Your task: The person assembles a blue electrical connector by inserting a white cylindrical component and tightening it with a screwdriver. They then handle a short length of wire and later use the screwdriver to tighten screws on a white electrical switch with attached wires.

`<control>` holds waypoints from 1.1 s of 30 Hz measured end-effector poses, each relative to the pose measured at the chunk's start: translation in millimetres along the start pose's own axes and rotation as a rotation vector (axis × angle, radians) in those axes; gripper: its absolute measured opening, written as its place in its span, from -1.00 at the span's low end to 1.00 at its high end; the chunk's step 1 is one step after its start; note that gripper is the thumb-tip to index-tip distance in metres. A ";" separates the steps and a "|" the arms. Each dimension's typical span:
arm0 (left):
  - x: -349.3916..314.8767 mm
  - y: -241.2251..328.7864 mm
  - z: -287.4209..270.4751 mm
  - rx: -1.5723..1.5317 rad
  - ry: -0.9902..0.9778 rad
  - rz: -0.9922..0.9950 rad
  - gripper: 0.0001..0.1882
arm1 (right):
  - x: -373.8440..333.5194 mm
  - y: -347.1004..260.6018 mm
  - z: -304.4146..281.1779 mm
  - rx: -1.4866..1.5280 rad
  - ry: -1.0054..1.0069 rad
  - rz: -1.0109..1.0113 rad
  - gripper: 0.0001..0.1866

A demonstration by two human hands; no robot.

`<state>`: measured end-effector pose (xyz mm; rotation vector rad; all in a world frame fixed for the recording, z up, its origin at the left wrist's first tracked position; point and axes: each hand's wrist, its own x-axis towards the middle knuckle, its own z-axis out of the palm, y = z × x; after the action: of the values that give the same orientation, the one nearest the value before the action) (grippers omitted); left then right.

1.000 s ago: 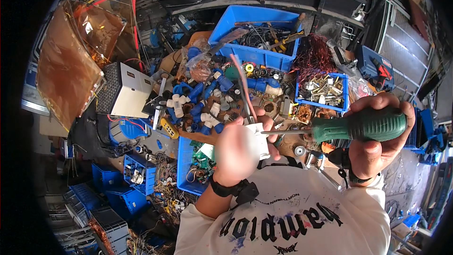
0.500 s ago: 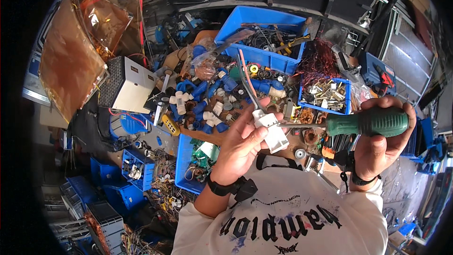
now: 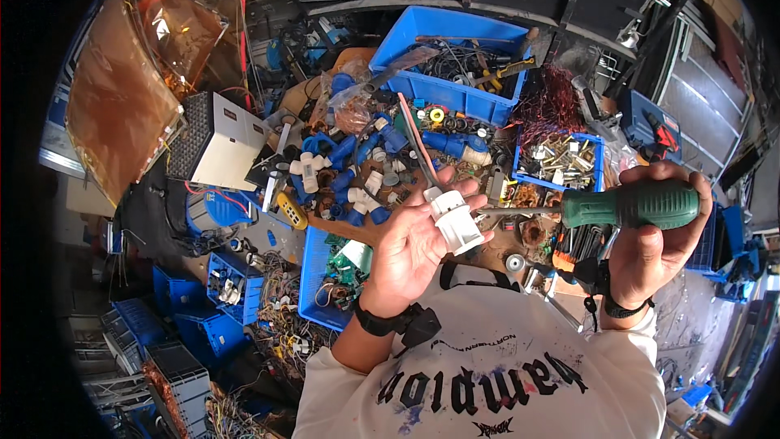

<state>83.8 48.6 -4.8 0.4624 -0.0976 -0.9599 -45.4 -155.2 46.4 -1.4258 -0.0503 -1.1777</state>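
In my left hand [image 3: 410, 252] lies a white plastic connector housing [image 3: 456, 221], tilted, with its hollow end toward my chest. A grey and a pink wire [image 3: 420, 146] run out of its far end. My right hand [image 3: 650, 256] is wrapped round the ribbed green handle of a screwdriver [image 3: 630, 206], whose metal shaft points left. The shaft's tip reaches the side of the housing by my left fingers; whether it touches a screw is hidden.
Blue and white plug parts [image 3: 349, 187] are heaped on the bench. Beyond them stands a blue bin [image 3: 479, 102] of cables and tools. At right sit a small blue tray [image 3: 561, 189] of brass pieces and a tangle of red wire [image 3: 548, 102]. A blue basket [image 3: 313, 276] holds green circuit boards.
The white housing has turned in my left hand and shows another side. Its wires have shifted left, and my left fingers have loosened. The screwdriver has moved slightly, still in my right hand.
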 end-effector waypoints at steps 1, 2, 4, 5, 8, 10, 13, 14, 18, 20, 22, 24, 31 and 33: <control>0.1 0.6 1.1 0.034 0.010 0.007 -0.56 | -0.2 0.2 0.1 0.004 0.002 0.003 -0.24; 0.1 1.2 2.4 0.068 0.021 0.015 -0.57 | -0.2 0.5 0.4 0.006 0.004 0.002 -0.24; 0.4 1.1 3.2 0.147 0.038 0.033 -0.61 | -0.2 0.6 0.7 0.009 0.009 -0.002 -0.24; 0.7 0.6 3.4 0.191 0.046 0.046 -0.66 | -0.4 0.5 0.4 0.008 0.012 -0.001 -0.24; 2.3 0.3 -2.4 0.170 0.069 0.061 -0.90 | -0.8 0.5 -0.4 0.009 0.017 -0.001 -0.23; 3.2 -1.0 -9.8 0.145 0.048 0.066 -0.90 | -0.8 0.9 -0.5 0.011 0.020 -0.006 -0.23; 2.4 -3.2 -15.8 0.161 0.008 0.081 -0.72 | -1.4 -0.3 0.9 0.030 0.021 0.018 -0.24; 1.9 -3.8 -16.3 0.160 0.026 0.090 -0.71 | -1.7 -0.1 1.4 0.017 0.005 0.004 -0.26; 3.1 -5.0 -6.8 0.038 0.170 0.115 -0.64 | -5.5 -1.3 3.5 0.019 -0.017 0.004 -0.29; 3.3 -4.4 -4.7 0.048 0.174 0.099 -0.63 | -7.3 -1.7 5.4 0.037 -0.029 0.018 -0.29; 3.4 -5.5 -4.5 0.111 0.141 0.107 -0.74 | -10.0 0.6 6.7 0.045 -0.062 0.015 -0.29; 3.6 -8.2 -5.6 0.223 0.073 0.139 -0.55 | -12.3 3.3 5.5 0.055 -0.056 0.011 -0.26; 2.2 -6.7 -2.6 0.007 -0.073 0.138 -0.67 | -11.7 2.5 2.9 0.044 0.009 0.008 -0.25; 2.2 -4.9 -4.7 0.088 -0.101 0.140 -0.61 | -10.6 2.7 1.5 0.020 0.021 0.012 -0.25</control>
<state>82.7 46.1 -11.4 0.4816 -0.2607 -0.8433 -47.9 -148.6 37.9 -1.3939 -0.0387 -1.1788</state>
